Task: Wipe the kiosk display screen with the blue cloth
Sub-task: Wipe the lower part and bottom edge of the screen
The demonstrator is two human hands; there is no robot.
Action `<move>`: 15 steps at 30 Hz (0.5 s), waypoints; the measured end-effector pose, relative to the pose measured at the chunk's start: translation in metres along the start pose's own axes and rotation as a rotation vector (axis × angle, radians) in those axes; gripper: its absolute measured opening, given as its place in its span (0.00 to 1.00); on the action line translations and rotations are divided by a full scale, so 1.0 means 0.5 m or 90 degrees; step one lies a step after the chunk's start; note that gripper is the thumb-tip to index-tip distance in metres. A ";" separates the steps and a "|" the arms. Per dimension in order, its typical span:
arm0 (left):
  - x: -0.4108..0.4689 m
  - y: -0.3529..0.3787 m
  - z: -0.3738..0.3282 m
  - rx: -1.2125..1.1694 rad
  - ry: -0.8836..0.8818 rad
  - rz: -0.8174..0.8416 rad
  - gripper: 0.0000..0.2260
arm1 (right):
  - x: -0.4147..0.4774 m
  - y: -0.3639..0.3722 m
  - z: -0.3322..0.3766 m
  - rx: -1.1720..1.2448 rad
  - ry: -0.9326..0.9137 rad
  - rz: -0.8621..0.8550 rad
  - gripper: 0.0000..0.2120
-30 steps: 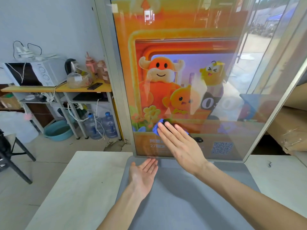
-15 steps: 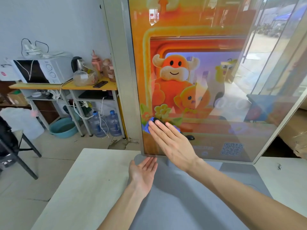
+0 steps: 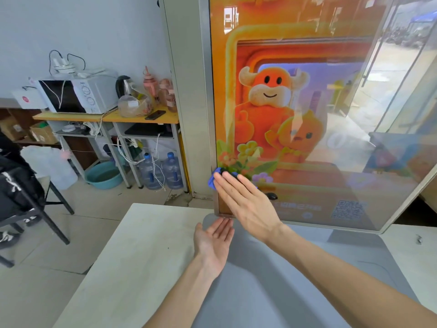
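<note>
The kiosk display screen (image 3: pixel 319 102) stands upright ahead, showing an orange cartoon picture with reflections across it. My right hand (image 3: pixel 246 204) lies flat with fingers spread, pressing the blue cloth (image 3: pixel 212 181) against the screen's lower left corner. Only a small blue edge of the cloth shows past my fingertips, by the metal frame. My left hand (image 3: pixel 212 242) hovers palm up and open just under the screen's bottom edge, above the grey kiosk base (image 3: pixel 272 287), holding nothing.
The kiosk base rests on a pale platform (image 3: pixel 142 256). To the left stand yellow-topped shelves (image 3: pixel 106 117) with a microwave (image 3: pixel 78 95), kettle and bottles, water jugs (image 3: pixel 160 171) and a teal basin (image 3: pixel 102 175) below. A black chair (image 3: pixel 28 202) is at far left.
My right hand has slid the cloth leftward along the lower screen to its left edge. The view has shifted with it. My left hand stays open below the screen.
</note>
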State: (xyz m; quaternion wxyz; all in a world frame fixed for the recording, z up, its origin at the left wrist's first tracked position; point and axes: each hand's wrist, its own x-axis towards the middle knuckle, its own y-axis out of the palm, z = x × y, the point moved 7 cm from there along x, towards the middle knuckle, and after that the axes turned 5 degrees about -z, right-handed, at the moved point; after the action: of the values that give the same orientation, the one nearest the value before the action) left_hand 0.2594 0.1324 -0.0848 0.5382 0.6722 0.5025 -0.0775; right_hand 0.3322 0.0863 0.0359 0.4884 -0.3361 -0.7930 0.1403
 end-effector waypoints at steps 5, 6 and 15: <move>-0.001 0.003 0.010 0.009 0.002 0.004 0.31 | -0.012 0.015 0.018 -0.005 -0.013 -0.002 0.26; 0.001 0.002 0.011 0.012 0.005 0.001 0.31 | -0.027 0.026 0.025 -0.007 -0.032 0.011 0.26; 0.017 -0.041 0.011 0.043 0.014 -0.047 0.29 | -0.151 0.082 0.052 -0.063 -0.209 0.172 0.30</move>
State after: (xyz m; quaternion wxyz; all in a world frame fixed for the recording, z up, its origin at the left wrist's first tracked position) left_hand 0.2504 0.1312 -0.1058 0.5065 0.6715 0.5302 -0.1068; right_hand 0.3482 0.0684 -0.0509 0.3123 -0.4360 -0.8153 0.2181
